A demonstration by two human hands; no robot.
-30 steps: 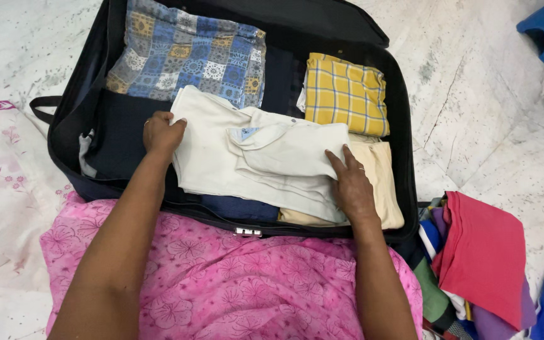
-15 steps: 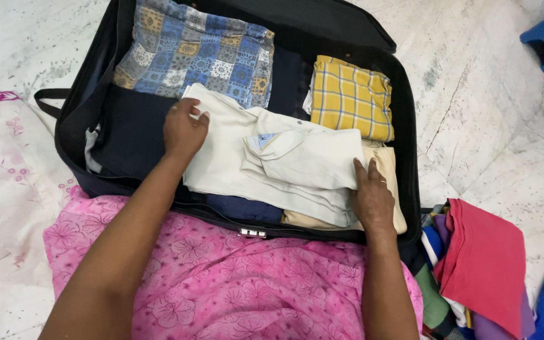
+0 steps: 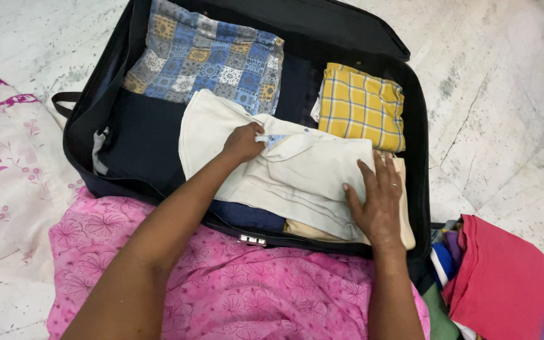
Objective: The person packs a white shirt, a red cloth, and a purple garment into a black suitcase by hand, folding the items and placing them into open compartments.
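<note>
Since a moment ago my left hand [image 3: 243, 142] has slid from the cream shirt's far left edge inward to its collar, and my right hand [image 3: 378, 200] has crept up a little onto the shirt's right side. That cream shirt [image 3: 297, 173] lies folded across the middle of the open black suitcase [image 3: 404, 113], toward the near wall, overlapping a dark navy layer [image 3: 140, 135] and covering most of a pale yellow garment [image 3: 403, 211] at the near right corner. My left hand is curled fairly narrow, fingertips bunched on the collar by the small label; whether I am pinching the cloth or only pressing it, I cannot tell. My right hand is spread wide and flat, palm down, fingers fanned over the folded edge, gripping nothing. What worries me is the fold itself: the layers under my right palm look loose and wrinkled, so a tug at the collar could drag the top layer askew and undo the fold. The shirt's near edge also sits close to the near wall, where it could ride over the rim and catch in the closure. Pushing too far could also ruck up the blue patterned cloth [image 3: 209, 56] at the far left corner or the yellow checked shirt [image 3: 361, 107] at the far right.
</note>
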